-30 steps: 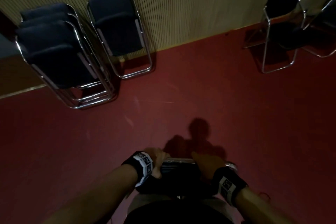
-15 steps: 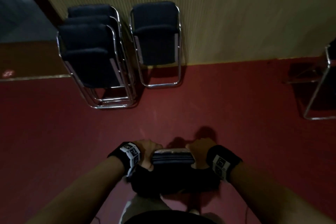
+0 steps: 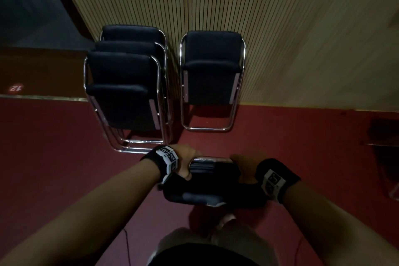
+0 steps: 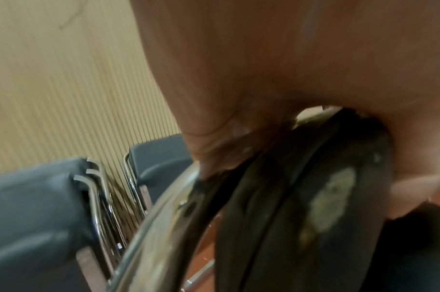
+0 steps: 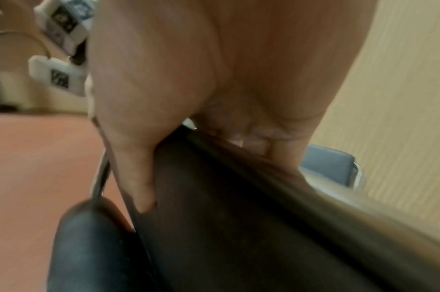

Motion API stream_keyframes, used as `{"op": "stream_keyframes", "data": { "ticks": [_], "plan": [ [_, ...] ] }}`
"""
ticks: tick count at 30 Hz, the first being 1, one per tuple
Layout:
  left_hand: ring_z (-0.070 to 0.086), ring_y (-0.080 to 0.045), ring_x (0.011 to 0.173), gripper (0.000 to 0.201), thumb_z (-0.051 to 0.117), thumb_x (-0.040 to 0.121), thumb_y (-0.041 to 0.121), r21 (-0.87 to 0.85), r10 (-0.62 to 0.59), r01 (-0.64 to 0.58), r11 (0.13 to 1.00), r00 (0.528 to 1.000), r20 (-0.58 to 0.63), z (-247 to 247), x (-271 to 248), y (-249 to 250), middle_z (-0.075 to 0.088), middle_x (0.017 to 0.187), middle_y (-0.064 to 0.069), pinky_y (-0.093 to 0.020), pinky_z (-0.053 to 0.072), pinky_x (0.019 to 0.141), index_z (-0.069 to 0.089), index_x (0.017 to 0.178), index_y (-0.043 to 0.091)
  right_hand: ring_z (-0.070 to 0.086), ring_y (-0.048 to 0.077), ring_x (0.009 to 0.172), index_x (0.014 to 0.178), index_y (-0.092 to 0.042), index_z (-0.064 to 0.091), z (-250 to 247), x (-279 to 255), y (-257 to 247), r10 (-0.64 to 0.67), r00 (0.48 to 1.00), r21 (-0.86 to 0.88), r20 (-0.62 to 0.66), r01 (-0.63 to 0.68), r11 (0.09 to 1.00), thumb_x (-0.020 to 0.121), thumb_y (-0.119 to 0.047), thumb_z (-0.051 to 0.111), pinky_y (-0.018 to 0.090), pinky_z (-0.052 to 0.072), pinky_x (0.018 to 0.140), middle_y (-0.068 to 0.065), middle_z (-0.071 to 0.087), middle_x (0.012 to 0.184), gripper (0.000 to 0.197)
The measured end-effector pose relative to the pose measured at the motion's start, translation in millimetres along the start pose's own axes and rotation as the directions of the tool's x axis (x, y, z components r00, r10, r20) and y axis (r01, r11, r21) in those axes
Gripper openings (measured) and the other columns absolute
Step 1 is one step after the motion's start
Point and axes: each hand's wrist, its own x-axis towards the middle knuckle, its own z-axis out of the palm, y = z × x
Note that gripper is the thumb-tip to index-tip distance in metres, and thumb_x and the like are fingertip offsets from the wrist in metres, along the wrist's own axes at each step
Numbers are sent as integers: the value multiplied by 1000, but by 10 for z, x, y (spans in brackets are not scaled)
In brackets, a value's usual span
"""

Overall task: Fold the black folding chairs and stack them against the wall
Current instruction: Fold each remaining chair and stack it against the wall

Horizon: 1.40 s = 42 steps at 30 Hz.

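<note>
I carry a folded black chair (image 3: 212, 185) edge-up in front of my body. My left hand (image 3: 185, 162) grips its left end, fingers curled over the chrome tube (image 4: 154, 227) and the black pad (image 4: 276, 197). My right hand (image 3: 246, 168) grips the right end, thumb (image 5: 136, 177) pressed on the black seat pad (image 5: 239, 227). A stack of three folded black chairs (image 3: 125, 88) leans on the slatted wall (image 3: 280, 28). One folded chair (image 3: 212, 75) leans alone to the right of the stack, also seen past my fingers (image 5: 326, 164).
Red carpet (image 3: 291, 140) runs between me and the wall. A dark doorway (image 3: 32, 17) and a floor strip with a round "12" marker (image 3: 15, 88) lie at the left. Part of another chair (image 3: 386, 157) shows at the right edge. My legs (image 3: 216, 244) are below.
I have walked closer to the wall with the folded chair held in both hands. The leaning chairs now sit nearer and more central; the open chairs at the right have left the view.
</note>
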Motion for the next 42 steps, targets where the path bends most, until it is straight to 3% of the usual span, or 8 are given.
{"op": "stream_keyframes", "data": {
  "ticks": [5, 12, 19, 24, 30, 33, 37, 42],
  "plan": [
    [67, -20, 91, 50, 79, 67, 39, 12, -42, 42, 999, 999, 13, -447, 470, -346, 69, 99, 7, -24, 43, 69, 59, 112, 33, 66, 26, 100, 114, -29, 59, -343, 471, 271, -34, 996, 19, -83, 35, 999, 81, -41, 70, 34, 52, 82, 0, 67, 109, 37],
    [68, -23, 98, 56, 78, 66, 42, -4, -137, 137, 991, 990, 38, -1074, 1346, -637, 70, 107, 4, -23, 43, 73, 58, 117, 35, 64, 27, 112, 125, -23, 56, -904, 1239, 1092, -109, 988, 13, -111, 111, 994, 81, -46, 72, 34, 48, 89, 1, 66, 123, 52],
    [68, -24, 100, 56, 76, 64, 44, -46, -181, 181, 982, 983, 7, -1507, 1916, -945, 70, 110, 4, -24, 43, 75, 57, 116, 37, 65, 27, 111, 116, -30, 57, -1465, 1836, 1666, -159, 976, -5, -149, 160, 987, 74, -52, 71, 36, 51, 91, -3, 68, 119, 50],
    [69, -22, 102, 61, 78, 63, 43, -114, -161, 161, 980, 987, 17, -1732, 2221, -1264, 70, 111, 6, -25, 50, 79, 55, 120, 40, 66, 29, 110, 123, -31, 56, -1789, 2233, 1829, -160, 980, -32, -117, 157, 987, 74, -53, 72, 38, 51, 92, 0, 68, 122, 56],
    [68, -27, 102, 69, 79, 66, 42, -76, -93, 97, 992, 994, 64, -1992, 2655, -1770, 69, 115, 0, -33, 56, 81, 51, 129, 40, 66, 33, 108, 136, -33, 50, -2050, 2822, 1936, -86, 996, 2, -25, 86, 996, 80, -46, 72, 39, 53, 90, 4, 66, 123, 62],
    [69, -24, 99, 65, 75, 63, 48, -76, -53, 59, 995, 995, 82, -2135, 2920, -2164, 71, 110, 6, -33, 57, 82, 52, 124, 45, 65, 32, 108, 141, -32, 47, -2196, 3151, 1928, -44, 999, 47, 12, 43, 998, 81, -41, 73, 39, 54, 89, 5, 65, 125, 67],
    [69, -22, 95, 57, 73, 61, 50, -103, -7, 20, 995, 992, 123, -2331, 3221, -2693, 70, 104, 8, -38, 59, 82, 52, 113, 44, 66, 33, 105, 134, -32, 49, -2469, 3621, 1928, -2, 999, 108, 32, -1, 994, 80, -40, 73, 43, 55, 90, 4, 65, 120, 60],
    [68, -22, 101, 61, 77, 68, 42, -170, 10, 15, 985, 990, 143, -2403, 3407, -3050, 69, 113, 4, -35, 57, 86, 53, 125, 38, 66, 33, 100, 121, -30, 50, -2740, 4040, 1973, -15, 996, 99, 92, 6, 995, 76, -38, 73, 47, 57, 86, 6, 65, 114, 51]
  ]
}}
